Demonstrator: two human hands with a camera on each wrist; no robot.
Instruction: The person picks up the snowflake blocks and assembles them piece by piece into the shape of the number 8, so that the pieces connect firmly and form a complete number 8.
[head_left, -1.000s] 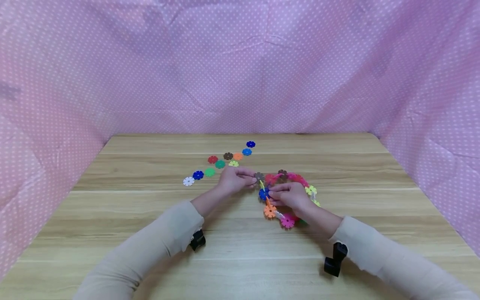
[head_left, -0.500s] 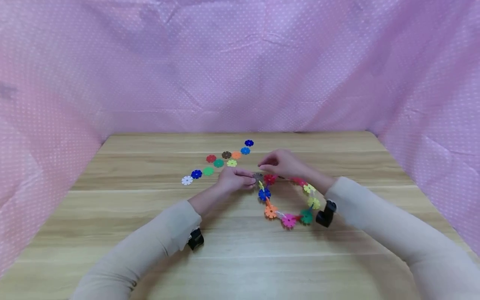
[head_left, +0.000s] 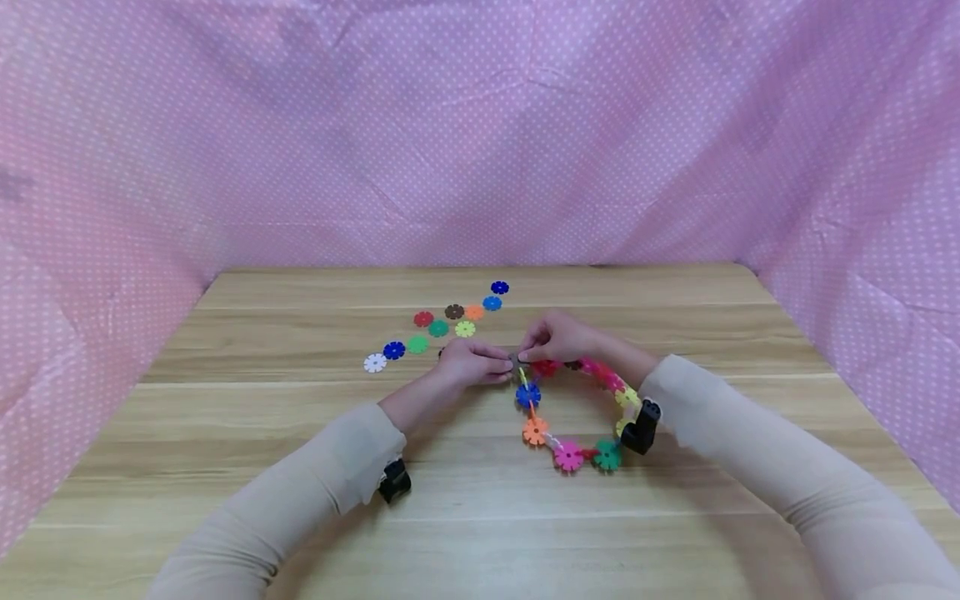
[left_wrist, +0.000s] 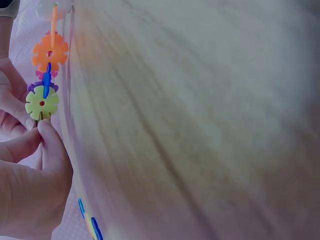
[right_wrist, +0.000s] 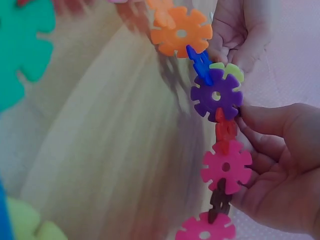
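Note:
A ring of linked plastic snowflake discs (head_left: 535, 431) lies on the wooden table (head_left: 675, 317) right of centre. My left hand (head_left: 506, 364) pinches a small grey disc (head_left: 516, 359) at the ring's upper left. My right hand (head_left: 525, 354) meets it there, fingertips pinching the ring beside that disc. In the left wrist view my left hand (left_wrist: 40, 132) pinches just below a yellow-green disc (left_wrist: 41, 103), with an orange disc (left_wrist: 49, 52) beyond. The right wrist view shows my right hand (right_wrist: 252, 132) holding the chain by a purple disc (right_wrist: 216, 95) and a pink disc (right_wrist: 226, 166).
Several loose discs (head_left: 438, 327) lie in a slanting row behind my left hand, from a white one (head_left: 375, 362) to a dark blue one (head_left: 500, 287). Pink dotted cloth (head_left: 480, 125) walls the table on three sides. Black wrist cameras (head_left: 393, 481) hang under both sleeves.
My right hand left the ring's left side, swung over its far side and came down to meet my left hand at the grey disc. The ring slid slightly toward me.

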